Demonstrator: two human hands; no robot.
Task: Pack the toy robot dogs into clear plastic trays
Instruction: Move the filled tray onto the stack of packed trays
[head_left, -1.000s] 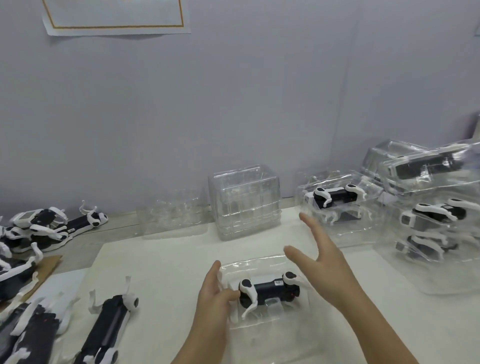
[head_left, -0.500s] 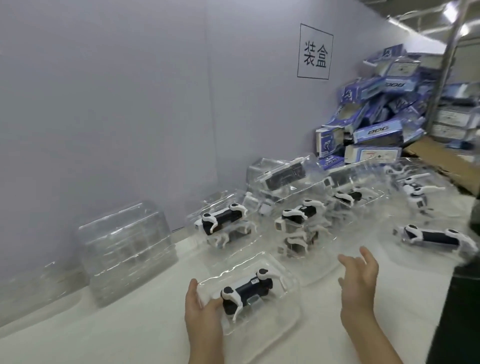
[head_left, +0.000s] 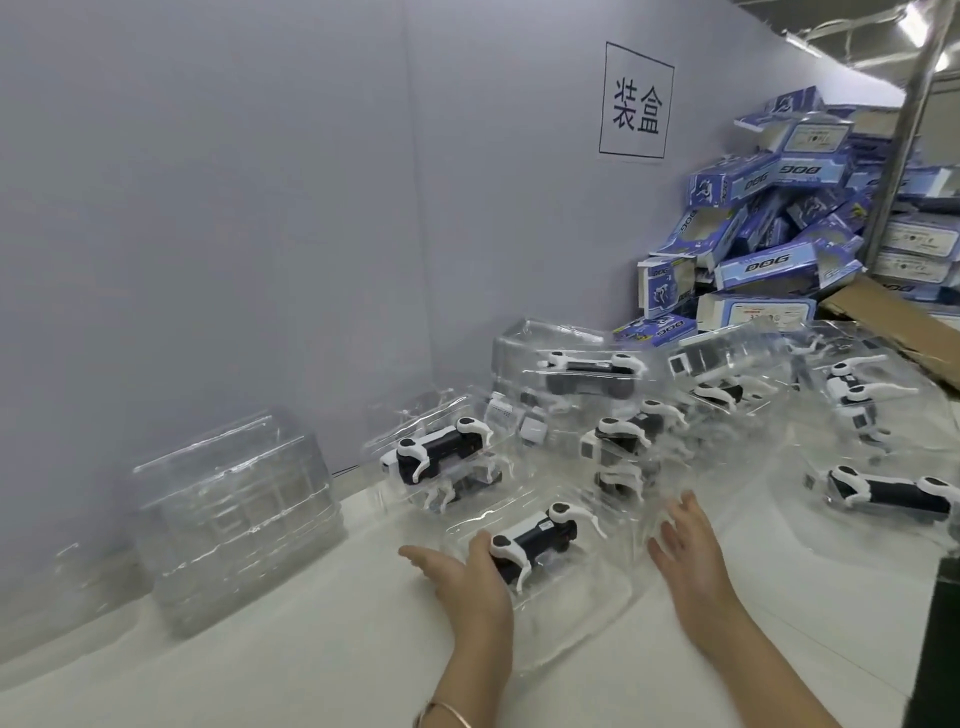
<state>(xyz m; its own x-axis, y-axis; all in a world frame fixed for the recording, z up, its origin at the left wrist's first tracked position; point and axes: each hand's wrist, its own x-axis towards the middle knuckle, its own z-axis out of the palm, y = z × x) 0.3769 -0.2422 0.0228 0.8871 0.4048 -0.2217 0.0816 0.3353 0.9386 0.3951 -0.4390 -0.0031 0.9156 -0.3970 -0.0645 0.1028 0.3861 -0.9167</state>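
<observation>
Fingers (head_left: 480, 544) of left hand (head_left: 467, 577) rest on toy dog (head_left: 537, 535), seemingly flat | right hand (head_left: 691, 561) spread beside tray (head_left: 582, 610)

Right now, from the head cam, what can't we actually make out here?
All in the head view:
- left hand: its back hides the fingertips; grip or rest on the front tray unclear.
- stack of empty trays: motion blur, count unreadable.
- packed trays: overlapping plastic and glare, contents uncountable.
- dark object: cut off by the right edge.
</observation>
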